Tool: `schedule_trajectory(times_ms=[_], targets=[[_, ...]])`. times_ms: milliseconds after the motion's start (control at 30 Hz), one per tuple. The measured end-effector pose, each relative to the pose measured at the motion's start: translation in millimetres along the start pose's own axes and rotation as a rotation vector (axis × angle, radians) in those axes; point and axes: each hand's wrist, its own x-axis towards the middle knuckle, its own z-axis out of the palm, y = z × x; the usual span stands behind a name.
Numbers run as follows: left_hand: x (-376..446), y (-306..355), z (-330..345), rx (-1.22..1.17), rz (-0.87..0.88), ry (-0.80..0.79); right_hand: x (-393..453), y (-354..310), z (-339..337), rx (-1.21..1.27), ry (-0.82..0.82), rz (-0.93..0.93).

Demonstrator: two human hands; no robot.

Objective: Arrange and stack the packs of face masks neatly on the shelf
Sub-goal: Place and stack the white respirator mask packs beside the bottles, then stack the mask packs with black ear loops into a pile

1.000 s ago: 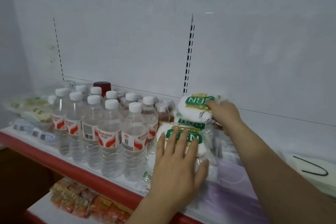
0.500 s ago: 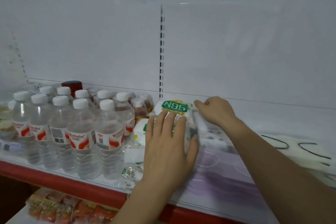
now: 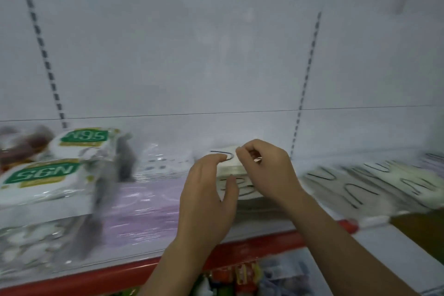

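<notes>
A white pack of face masks with black ear loops [image 3: 227,168] lies in the middle of the shelf on another such pack. My left hand [image 3: 207,196] curls round its left end, fingers over the top and thumb in front. My right hand [image 3: 265,170] grips its right side with curled fingers. Two white N95 packs with green labels lie stacked at the left, the upper N95 pack [image 3: 83,139] behind the lower N95 pack [image 3: 40,176]. The picture is blurred by motion.
A flat pack of purple masks [image 3: 144,206] lies between the N95 packs and my hands. More white masks with black loops [image 3: 384,181] spread along the shelf's right. The red shelf edge [image 3: 252,246] runs in front, above coloured snack packets [image 3: 240,276]. Blurred bottles [image 3: 21,144] stand far left.
The view has swung right and the water bottles have left it. Both hands have left the N95 packs and moved right onto the white pack with black loops.
</notes>
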Motion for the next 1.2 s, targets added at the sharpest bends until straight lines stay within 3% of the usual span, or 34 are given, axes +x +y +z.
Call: schedule_trajectory(times_ms=[433,600,767,900,967,1100,1200], targets=[[-28,154,217,-0.178,-0.188,-0.127,-63,176,-222,-0.092,0.059,0.083],[-28,162,262,-0.038,-0.282,-0.237,-69,225,-271,-0.147,0.012,0.142],[-26,150,282,0.277,-0.373,-0.424,-65,255,-273,-0.264,-0.197,0.163],[-31,139,296,0.508,-0.444,-0.588,-54,264,-246,-0.396,-0.445,0.053],[-29,139,299,0.556,-0.467,-0.592,-49,268,-228,-0.494,-0.533,-0.002],[-17,134,303,0.418,-0.461,-0.535,-43,275,-203,-0.517,-0.531,-0.135],[-1,129,296,0.154,-0.625,-0.401,-34,273,-199,-0.557,-0.526,-0.258]])
